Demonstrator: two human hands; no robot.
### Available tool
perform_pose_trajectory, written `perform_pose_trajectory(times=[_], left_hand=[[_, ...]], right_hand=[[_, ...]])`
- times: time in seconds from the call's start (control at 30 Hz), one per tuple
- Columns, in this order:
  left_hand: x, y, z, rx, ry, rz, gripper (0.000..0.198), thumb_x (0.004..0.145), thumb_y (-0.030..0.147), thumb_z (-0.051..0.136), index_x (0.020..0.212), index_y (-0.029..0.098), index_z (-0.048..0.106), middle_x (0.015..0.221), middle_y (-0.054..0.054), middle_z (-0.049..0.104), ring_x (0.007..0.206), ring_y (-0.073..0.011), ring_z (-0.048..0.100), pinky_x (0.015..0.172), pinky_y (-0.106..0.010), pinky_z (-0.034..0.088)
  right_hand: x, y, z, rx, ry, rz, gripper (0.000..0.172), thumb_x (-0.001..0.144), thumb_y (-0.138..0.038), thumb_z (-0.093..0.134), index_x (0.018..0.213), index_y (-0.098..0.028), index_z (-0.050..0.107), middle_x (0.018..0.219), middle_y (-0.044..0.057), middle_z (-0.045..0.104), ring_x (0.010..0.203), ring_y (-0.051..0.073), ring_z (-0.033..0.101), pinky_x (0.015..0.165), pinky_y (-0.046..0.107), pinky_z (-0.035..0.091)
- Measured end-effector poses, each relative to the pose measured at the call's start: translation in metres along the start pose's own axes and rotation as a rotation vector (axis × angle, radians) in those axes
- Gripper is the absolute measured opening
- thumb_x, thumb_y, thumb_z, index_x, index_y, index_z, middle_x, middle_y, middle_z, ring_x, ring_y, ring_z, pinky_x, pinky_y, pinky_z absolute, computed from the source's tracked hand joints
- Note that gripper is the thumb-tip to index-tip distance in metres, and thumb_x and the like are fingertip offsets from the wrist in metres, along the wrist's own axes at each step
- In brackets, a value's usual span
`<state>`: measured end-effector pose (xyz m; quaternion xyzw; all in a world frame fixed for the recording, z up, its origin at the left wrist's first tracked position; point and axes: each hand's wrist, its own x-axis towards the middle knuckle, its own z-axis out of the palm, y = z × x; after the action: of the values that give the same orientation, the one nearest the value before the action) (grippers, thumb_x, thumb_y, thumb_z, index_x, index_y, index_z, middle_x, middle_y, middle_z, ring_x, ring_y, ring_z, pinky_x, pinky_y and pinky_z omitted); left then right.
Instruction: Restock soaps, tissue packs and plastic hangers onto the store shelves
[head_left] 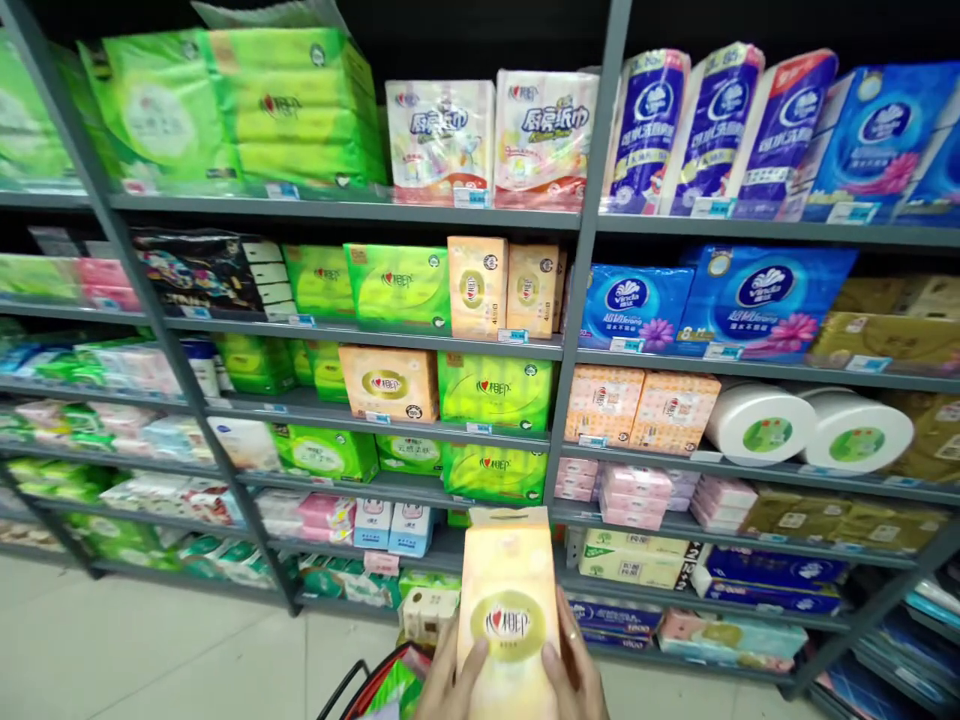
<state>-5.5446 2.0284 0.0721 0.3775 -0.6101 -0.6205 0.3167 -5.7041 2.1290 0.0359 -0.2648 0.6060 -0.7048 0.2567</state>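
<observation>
Both hands grip one orange tissue pack point(508, 590) at the bottom middle of the view. The left hand point(448, 682) closes on its left edge and the right hand point(581, 672) on its right edge, each thumb point(553, 664) pressed flat on the front face just below the round green-ringed logo. The fingers are curled snugly round the sides, with no gap showing between them and the wrapper; the fingertips behind the pack are hidden. The pack stands upright between the two hands, its top rising well above the fingers and covering part of the lower shelves behind.

Just left of the left fingers, and slightly lower, sits the rim of a red basket point(379, 685) with black handles (its contents are too cropped to tell). Above and beyond the fingers stands a grey metal shelving rack point(581, 300). Straight above the held pack, green tissue boxes point(495, 390) fill two shelves, and a matching orange box point(388, 383) lies up and to the left of them. Up and to the right of the right fingers are pink packs point(637, 490), two white paper rolls point(761, 425) and, higher, blue packs point(761, 300). Far left of the hands lies pale tiled floor point(150, 640).
</observation>
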Motion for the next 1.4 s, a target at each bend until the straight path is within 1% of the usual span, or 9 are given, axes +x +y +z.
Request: perform_pose_trajectory(times=[0.07,0.17,0.37,0.5,0.63,0.77,0.97,1.23,1.4], left_hand=[[0.038,0.024,-0.01,-0.052,-0.049,0.073,0.072,0.086,0.075,0.061,0.139,0.026,0.062,0.145,-0.014,0.063,0.144,-0.0363,0.054,0.116,-0.048,0.052],[0.091,0.081,-0.03,-0.048,-0.114,0.36,0.062,0.098,0.062,0.055,0.147,0.024,0.054,0.153,-0.014,0.048,0.146,-0.0306,0.05,0.121,-0.043,0.046],[0.176,0.247,-0.062,0.104,-0.076,0.91,0.065,0.094,0.042,0.069,0.154,0.026,0.049,0.145,-0.012,0.048,0.143,-0.03,0.051,0.124,-0.047,0.041],[0.23,0.349,-0.062,0.177,-0.061,1.198,0.051,0.094,0.035,0.07,0.143,0.022,0.062,0.145,-0.014,0.059,0.136,-0.0321,0.057,0.117,-0.054,0.049],[0.284,0.407,-0.043,0.144,-0.112,1.3,0.039,0.097,0.029,0.065,0.135,0.02,0.067,0.135,-0.011,0.068,0.12,-0.0277,0.067,0.102,-0.051,0.06],[0.331,0.421,-0.018,0.11,-0.004,1.309,0.031,0.091,0.022,0.069,0.122,0.019,0.072,0.131,-0.011,0.065,0.118,-0.0255,0.067,0.101,-0.045,0.061],[0.38,0.405,0.002,0.215,0.169,1.285,0.022,0.086,0.017,0.068,0.108,0.015,0.074,0.117,-0.011,0.069,0.117,-0.0267,0.065,0.108,-0.048,0.056],[0.409,0.392,0.013,0.173,0.123,1.173,0.036,0.091,0.018,0.067,0.126,0.015,0.065,0.121,-0.013,0.075,0.107,-0.0262,0.072,0.095,-0.045,0.062],[0.416,0.39,0.021,0.256,0.368,1.187,0.042,0.088,0.015,0.071,0.129,0.013,0.062,0.128,-0.018,0.07,0.119,-0.0306,0.067,0.108,-0.05,0.054]], right_hand=[[0.029,-0.04,0.012,-0.25,-0.024,-0.133,0.07,0.085,-0.065,0.072,0.145,-0.03,0.065,0.169,0.006,0.041,0.157,0.037,0.036,0.123,0.05,0.044],[0.072,-0.112,0.041,-0.489,-0.039,-0.348,0.056,0.09,-0.057,0.07,0.138,-0.027,0.07,0.159,0.011,0.052,0.148,0.034,0.049,0.123,0.049,0.044],[0.164,-0.257,0.101,-0.392,-0.052,-0.664,0.043,0.088,-0.05,0.077,0.12,-0.022,0.072,0.127,0.011,0.075,0.114,0.03,0.073,0.1,0.046,0.062],[0.236,-0.333,0.119,-0.345,-0.015,-0.951,0.05,0.084,-0.053,0.08,0.122,-0.022,0.069,0.117,0.01,0.077,0.109,0.03,0.075,0.097,0.048,0.064],[0.305,-0.377,0.121,-0.416,0.03,-1.157,0.07,0.089,-0.059,0.072,0.146,-0.023,0.053,0.134,0.012,0.071,0.12,0.03,0.071,0.104,0.048,0.061],[0.357,-0.391,0.115,-0.498,0.026,-1.204,0.076,0.095,-0.058,0.064,0.156,-0.02,0.041,0.137,0.014,0.069,0.119,0.03,0.071,0.104,0.047,0.06],[0.405,-0.373,0.108,-0.541,0.001,-1.228,0.072,0.098,-0.051,0.061,0.159,-0.02,0.04,0.141,0.014,0.068,0.131,0.032,0.064,0.11,0.052,0.054],[0.442,-0.352,0.115,-0.586,0.016,-1.145,0.076,0.098,-0.049,0.06,0.161,-0.018,0.031,0.151,0.016,0.061,0.136,0.03,0.061,0.113,0.051,0.051],[0.448,-0.352,0.123,-0.609,0.064,-1.121,0.07,0.096,-0.04,0.061,0.157,-0.015,0.036,0.147,0.017,0.064,0.131,0.031,0.065,0.112,0.05,0.052]])
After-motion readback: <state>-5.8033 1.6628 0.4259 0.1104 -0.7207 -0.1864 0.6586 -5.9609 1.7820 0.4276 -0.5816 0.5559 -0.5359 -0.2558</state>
